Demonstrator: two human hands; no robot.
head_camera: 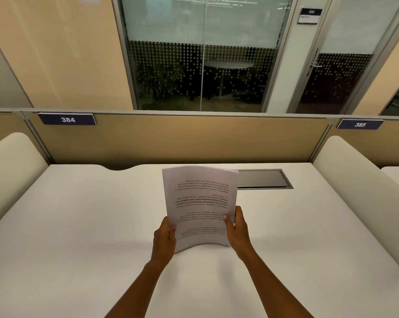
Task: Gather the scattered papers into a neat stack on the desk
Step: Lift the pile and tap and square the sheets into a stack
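Note:
A bundle of white printed papers [200, 203] stands upright over the middle of the white desk [79, 226], its lower edge bowed and resting on or just above the surface. The print faces me upside down. My left hand [164, 242] grips the bundle's lower left edge, thumb on the front. My right hand [237, 230] grips the lower right edge, thumb on the front and fingers behind. No loose sheets lie elsewhere on the desk.
A grey cable hatch [262, 179] is set into the desk behind the papers. Rounded white side dividers stand at the left [12, 166] and right [358, 191]. A tan partition [182, 138] with number plates 384 and 385 closes the back.

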